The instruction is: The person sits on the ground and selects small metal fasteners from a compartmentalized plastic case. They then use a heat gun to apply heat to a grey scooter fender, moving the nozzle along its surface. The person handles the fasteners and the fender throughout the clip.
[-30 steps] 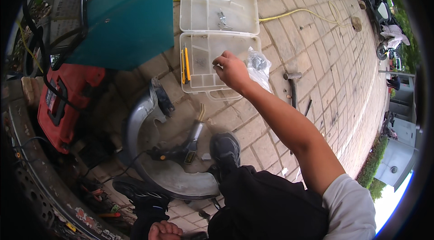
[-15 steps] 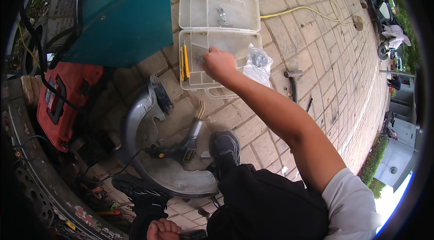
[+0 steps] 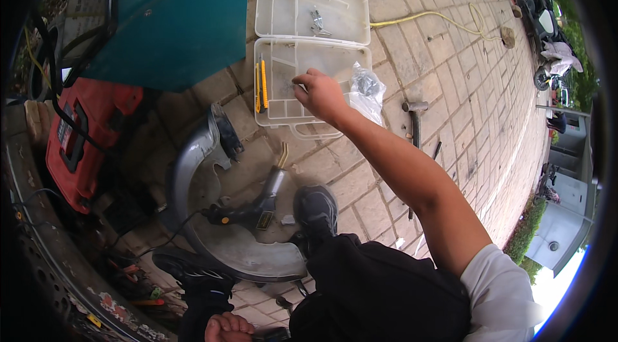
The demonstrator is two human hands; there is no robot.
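Note:
My right hand point(image 3: 320, 96) hovers over the lower half of an open clear plastic organizer case point(image 3: 277, 124). Its thumb and fingertips are drawn together; anything between them is too small to make out. A yellow utility knife point(image 3: 261, 87) lies along the case's left side, and a clear plastic bag point(image 3: 367, 94) with something dark inside lies at its right. Small metal pieces point(image 3: 317, 22) rest in the far half. At the bottom edge, my left hand point(image 3: 228, 328) is curled beside a partly cut-off black object point(image 3: 271, 334); what it holds is hidden.
A curved grey fender-like part point(image 3: 183, 168) lies near my feet. Within its curve is a black-and-silver gun-shaped tool point(image 3: 261, 201) with two brass prongs. A hammer point(image 3: 415, 116) lies to the right. A teal machine point(image 3: 174, 26) and red case point(image 3: 84, 136) stand left.
My right hand has shifted slightly right and lifted its fingers from the case's compartment. The left hand stays curled at the lower edge. The whole view has shifted a little.

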